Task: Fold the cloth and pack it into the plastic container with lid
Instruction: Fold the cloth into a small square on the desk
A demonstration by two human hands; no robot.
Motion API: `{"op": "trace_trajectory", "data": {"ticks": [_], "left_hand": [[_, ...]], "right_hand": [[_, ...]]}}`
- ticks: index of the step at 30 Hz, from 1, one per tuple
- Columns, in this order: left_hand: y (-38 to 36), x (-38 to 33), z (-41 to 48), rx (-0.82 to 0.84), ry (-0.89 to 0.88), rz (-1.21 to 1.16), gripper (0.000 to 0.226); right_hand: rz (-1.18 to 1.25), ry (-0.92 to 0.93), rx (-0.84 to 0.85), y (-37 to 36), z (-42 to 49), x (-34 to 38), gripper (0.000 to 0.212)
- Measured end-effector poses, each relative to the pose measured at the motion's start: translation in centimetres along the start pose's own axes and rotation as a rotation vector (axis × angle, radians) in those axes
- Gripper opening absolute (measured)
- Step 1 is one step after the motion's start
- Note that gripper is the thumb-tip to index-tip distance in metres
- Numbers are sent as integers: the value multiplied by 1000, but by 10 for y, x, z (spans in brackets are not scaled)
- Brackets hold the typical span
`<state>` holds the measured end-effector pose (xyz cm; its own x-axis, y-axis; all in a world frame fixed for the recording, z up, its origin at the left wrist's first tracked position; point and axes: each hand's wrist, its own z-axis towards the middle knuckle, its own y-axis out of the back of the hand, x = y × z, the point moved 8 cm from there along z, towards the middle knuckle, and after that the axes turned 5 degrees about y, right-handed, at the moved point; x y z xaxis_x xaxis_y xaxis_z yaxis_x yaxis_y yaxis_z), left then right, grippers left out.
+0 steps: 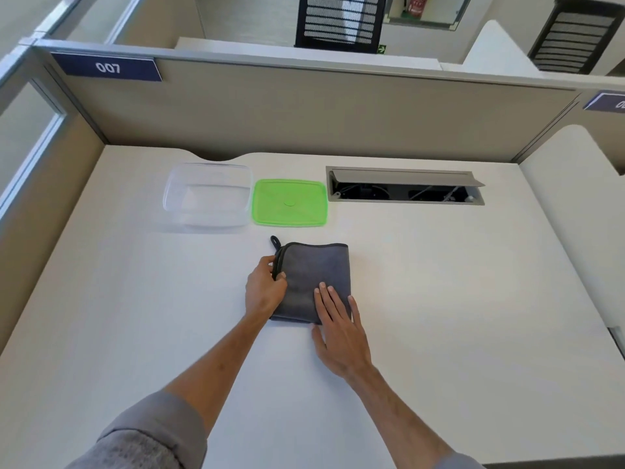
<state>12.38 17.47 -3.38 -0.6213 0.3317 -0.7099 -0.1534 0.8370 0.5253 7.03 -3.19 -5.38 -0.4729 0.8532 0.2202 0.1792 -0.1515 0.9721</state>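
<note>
Grey cloth [313, 282] lies folded into a rough square on the white table [439, 299], mid-table, right in front of me. My left hand [263, 289] is at its left edge, fingers [282, 275] pinched closed on the dark-trimmed layered edge. A small hanging loop [274, 241] sticks out at the cloth's far-left corner. My right hand [340, 333] lies flat and open on the near-right part of the cloth, fingers spread, thumb on the table just off the near edge.

Clear plastic container [208, 196] sits open and empty farther back, left of centre. Green lid [290, 203] lies flat just beside it on the right; can't tell if they touch. Both are apart from the cloth, bare table between, nothing blocking the way to them.

Right of the lid, an open cable hatch [404, 186] is set into the table. Beige partition [304, 113] runs behind, with a blue "007" label [107, 67]. Black mesh chair backs [340, 20] show beyond it.
</note>
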Motion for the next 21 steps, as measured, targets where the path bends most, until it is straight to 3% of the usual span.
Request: {"op": "trace_trajectory", "data": {"ticks": [3,6,11,15,21], "left_hand": [[4,-12,2,-76,-125,271,67],[-3,-39,-2,-88,-418,527,75],[-56,-66,-15,192,-937,896,64],[-97,-60,-11,367,-952,1101,60],[-110,-51,-10,357,-941,1141,65]], "right_hand": [[0,-20,25,-2,0,2,82],[19,-36,27,-5,-1,4,83],[199,-254,-133,13,-4,-5,71],[337,-687,-260,23,-27,-34,61],[730,-979,1,8,-23,-57,67]]}}
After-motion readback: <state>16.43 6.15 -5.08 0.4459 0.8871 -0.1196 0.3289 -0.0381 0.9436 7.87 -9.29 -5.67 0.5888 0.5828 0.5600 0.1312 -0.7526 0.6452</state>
